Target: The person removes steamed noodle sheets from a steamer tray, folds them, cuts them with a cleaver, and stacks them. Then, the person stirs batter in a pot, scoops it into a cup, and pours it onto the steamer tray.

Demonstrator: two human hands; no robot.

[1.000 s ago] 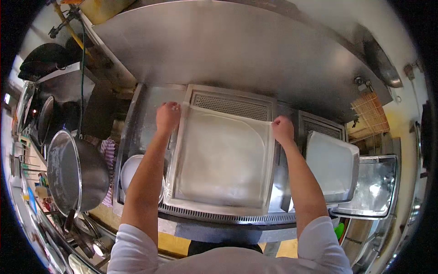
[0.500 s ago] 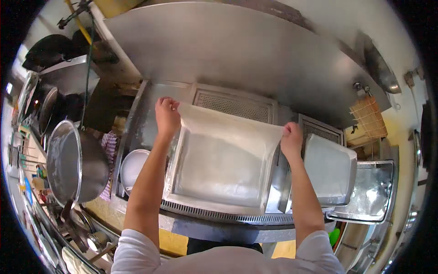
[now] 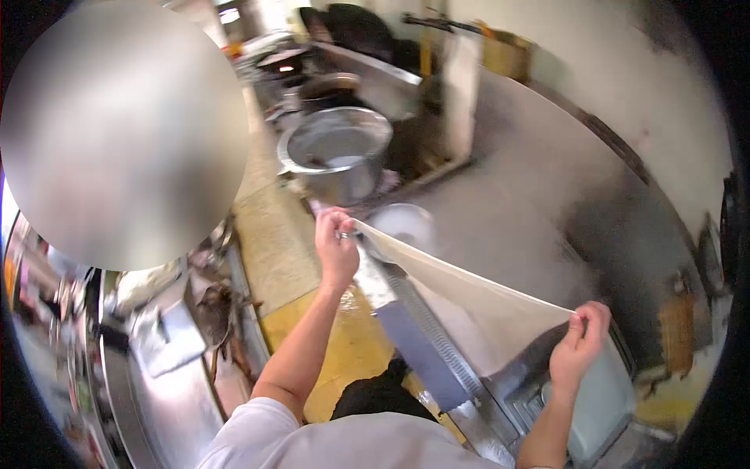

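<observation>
A thin off-white cloth (image 3: 476,301) hangs stretched between my hands, above the metal counter. My left hand (image 3: 336,248) is closed on its upper left corner, in the middle of the view. Lower and to the right, my right hand (image 3: 580,340) pinches the other upper corner. The cloth's upper edge slopes down from left to right, and its lower part sags. Beside my right hand lies a pale rectangular tray (image 3: 605,399). A round white dish (image 3: 402,224) rests on the counter behind the cloth's left end.
A large metal pot (image 3: 344,180) stands beyond my left hand. The counter has a slotted front edge (image 3: 445,344). Yellowish floor (image 3: 301,320) lies to the left, beside a metal worktop (image 3: 168,414). A bamboo mat (image 3: 676,332) hangs at right. A blurred disc covers the upper left.
The view has swung to the left. The cloth, spread over the rectangular frame on the counter before, is now raised off it, held by both hands.
</observation>
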